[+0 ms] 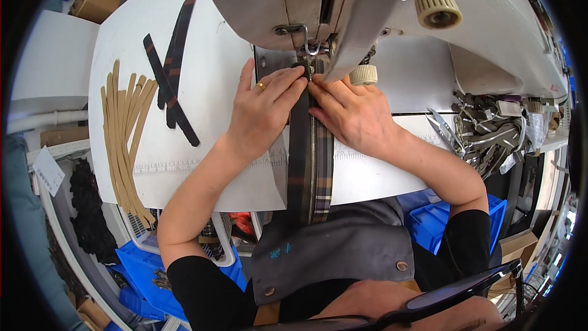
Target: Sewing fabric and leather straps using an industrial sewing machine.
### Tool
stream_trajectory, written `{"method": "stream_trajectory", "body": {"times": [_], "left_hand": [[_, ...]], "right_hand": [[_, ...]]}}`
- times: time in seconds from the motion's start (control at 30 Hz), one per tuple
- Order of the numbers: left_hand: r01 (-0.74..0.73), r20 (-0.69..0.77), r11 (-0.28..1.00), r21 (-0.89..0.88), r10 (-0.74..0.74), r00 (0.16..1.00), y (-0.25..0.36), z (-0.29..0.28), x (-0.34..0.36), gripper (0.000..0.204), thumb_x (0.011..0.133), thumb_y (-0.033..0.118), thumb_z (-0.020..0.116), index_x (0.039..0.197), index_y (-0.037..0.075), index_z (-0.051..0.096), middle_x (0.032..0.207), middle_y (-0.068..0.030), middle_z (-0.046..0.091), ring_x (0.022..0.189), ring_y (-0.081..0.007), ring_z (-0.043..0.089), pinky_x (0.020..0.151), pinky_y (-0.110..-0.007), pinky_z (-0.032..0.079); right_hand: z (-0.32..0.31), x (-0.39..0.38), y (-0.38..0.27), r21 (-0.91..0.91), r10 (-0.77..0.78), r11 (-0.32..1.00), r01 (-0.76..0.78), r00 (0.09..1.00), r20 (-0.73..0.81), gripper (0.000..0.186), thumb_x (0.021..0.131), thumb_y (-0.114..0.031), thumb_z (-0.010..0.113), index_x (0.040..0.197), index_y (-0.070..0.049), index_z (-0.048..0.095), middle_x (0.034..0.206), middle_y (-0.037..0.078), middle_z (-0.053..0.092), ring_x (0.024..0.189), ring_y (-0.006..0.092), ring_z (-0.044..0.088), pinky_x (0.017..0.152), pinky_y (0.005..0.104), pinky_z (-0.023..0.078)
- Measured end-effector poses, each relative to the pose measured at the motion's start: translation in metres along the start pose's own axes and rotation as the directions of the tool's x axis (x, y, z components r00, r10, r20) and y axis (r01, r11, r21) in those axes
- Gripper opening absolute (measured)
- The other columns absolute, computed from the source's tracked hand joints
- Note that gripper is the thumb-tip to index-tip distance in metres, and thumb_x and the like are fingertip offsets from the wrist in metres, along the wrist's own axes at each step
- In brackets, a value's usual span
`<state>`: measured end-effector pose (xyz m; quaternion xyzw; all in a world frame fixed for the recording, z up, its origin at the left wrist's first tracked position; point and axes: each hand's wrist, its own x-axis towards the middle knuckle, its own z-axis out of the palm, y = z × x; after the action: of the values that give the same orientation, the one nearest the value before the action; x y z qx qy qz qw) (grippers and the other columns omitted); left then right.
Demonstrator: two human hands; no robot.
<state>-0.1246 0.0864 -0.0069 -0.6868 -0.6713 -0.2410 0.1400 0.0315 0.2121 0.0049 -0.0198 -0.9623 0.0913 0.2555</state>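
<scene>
From where I stand, the left hand (260,109) and the right hand (358,113) press on either side of the zippered strip (313,159), which trails back between them, apparently to align it with the sewing machine (260,0) just beyond, though whether either pinches it I cannot tell.

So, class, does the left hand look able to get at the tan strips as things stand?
Probably yes: between the left hand and the tan strips I see only thin dark strips on the white tabletop; the hand would first leave the zippered strip.
</scene>
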Motion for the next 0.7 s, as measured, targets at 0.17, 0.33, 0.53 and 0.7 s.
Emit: {"method": "stream_trajectory", "body": {"times": [0.17,0.33,0.53,0.7], "left_hand": [[-0.005,-0.014,1.0,-0.011,0.005,1.0,-0.0001,0.0011,-0.001,0.024,0.08,0.007,0.06,0.104,0.007,0.066,0.115,-0.0027,0.063,0.101,-0.0159,0.064,0.105,-0.054,0.031],[0.004,0.013,0.999,-0.039,-0.003,1.0,-0.0006,-0.0002,0.001,0.025,0.081,0.007,0.06,0.105,0.008,0.066,0.114,-0.0025,0.063,0.102,-0.0152,0.064,0.106,-0.05,0.031],[-0.01,0.0,1.0,-0.021,0.01,1.0,-0.0024,0.0027,0.0012,0.026,0.081,0.008,0.06,0.106,0.009,0.065,0.113,-0.0014,0.063,0.101,-0.0141,0.064,0.109,-0.047,0.027],[-0.01,-0.014,1.0,-0.02,0.009,1.0,-0.0018,0.0033,0.0019,0.025,0.081,0.007,0.06,0.105,0.009,0.065,0.112,-0.0011,0.064,0.1,-0.014,0.064,0.11,-0.049,0.024]], "right_hand": [[-0.0031,0.0015,-0.0004,-0.008,0.014,1.0,-0.014,1.0,0.01,0.026,0.073,-0.021,0.072,0.091,-0.004,0.064,0.09,0.004,0.058,0.084,0.02,0.057,0.073,0.032,0.047],[-0.0025,0.0018,-0.0001,0.009,0.019,1.0,-0.019,1.0,0.001,0.025,0.073,-0.021,0.072,0.089,-0.005,0.064,0.089,0.004,0.058,0.084,0.0203,0.057,0.073,0.0318,0.047],[-0.0033,0.0021,0.0013,0.022,0.017,1.0,-0.016,1.0,-0.025,0.024,0.071,-0.021,0.073,0.086,-0.006,0.062,0.087,0.003,0.057,0.083,0.0203,0.057,0.071,0.032,0.048],[-0.0042,0.0012,0.0022,0.049,0.012,0.999,-0.012,1.0,-0.002,0.025,0.071,-0.021,0.074,0.087,-0.005,0.062,0.087,0.003,0.058,0.082,0.0206,0.058,0.069,0.0321,0.048]]}}
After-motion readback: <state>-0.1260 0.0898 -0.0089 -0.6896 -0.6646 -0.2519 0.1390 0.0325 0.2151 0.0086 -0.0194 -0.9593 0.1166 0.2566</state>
